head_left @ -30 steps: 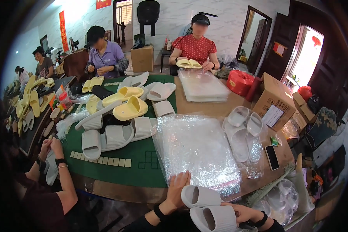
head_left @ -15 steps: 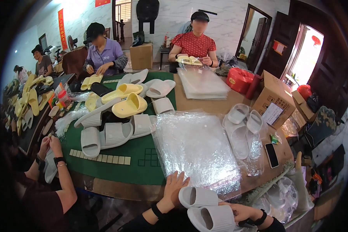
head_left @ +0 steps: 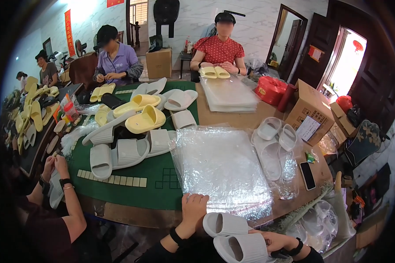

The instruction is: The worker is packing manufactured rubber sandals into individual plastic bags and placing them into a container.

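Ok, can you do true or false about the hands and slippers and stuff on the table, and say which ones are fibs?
1. The right hand holds a pair of gray slippers. True.
2. The left hand holds a yellow slipper. False: it is at the near left corner of the clear plastic bags.
3. The phone lies left of those bags. False: it lies to their right.
4. The person in the red top has yellow slippers in front of them. True.
5. The mat on the table is blue. False: it is green.
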Demonstrator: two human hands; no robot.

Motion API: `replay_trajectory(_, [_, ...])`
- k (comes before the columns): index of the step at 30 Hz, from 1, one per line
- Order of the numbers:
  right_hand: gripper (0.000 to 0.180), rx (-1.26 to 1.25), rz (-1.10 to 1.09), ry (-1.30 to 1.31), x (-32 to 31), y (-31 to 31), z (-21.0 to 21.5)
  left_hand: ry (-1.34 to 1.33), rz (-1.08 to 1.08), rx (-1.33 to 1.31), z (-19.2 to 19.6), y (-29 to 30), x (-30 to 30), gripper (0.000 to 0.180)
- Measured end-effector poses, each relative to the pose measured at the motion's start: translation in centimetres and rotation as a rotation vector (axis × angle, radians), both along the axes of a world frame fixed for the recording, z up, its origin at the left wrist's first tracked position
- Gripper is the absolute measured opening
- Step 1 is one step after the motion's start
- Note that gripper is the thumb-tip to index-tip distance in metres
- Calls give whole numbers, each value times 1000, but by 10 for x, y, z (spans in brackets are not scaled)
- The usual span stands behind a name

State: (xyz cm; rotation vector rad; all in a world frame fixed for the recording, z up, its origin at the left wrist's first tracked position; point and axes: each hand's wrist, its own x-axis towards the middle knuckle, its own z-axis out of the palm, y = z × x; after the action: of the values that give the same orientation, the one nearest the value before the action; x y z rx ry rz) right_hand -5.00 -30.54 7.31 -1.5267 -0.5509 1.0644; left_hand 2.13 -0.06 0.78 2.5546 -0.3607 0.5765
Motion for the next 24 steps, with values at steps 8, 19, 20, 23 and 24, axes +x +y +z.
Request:
replay_trajectory(8, [48,11,5,-75,1,3,1,-40,135,16,-7,2,7,19])
replay_trajectory(19, [54,-1,-11,-75,0,7,9,0,31,-52,24,10,0,38])
replay_trajectory(20, [54,19,-19,-76,2,10,12,-43,0,-9,16,11,2,40])
replay_trajectory(23, [53,-64,-34,-213,5,14,15,-82,-60,19,9,11,1,42])
replay_trajectory(24, [53,-63,-35,-213,6,16,16,-78,-88,3,12,9,-1,43])
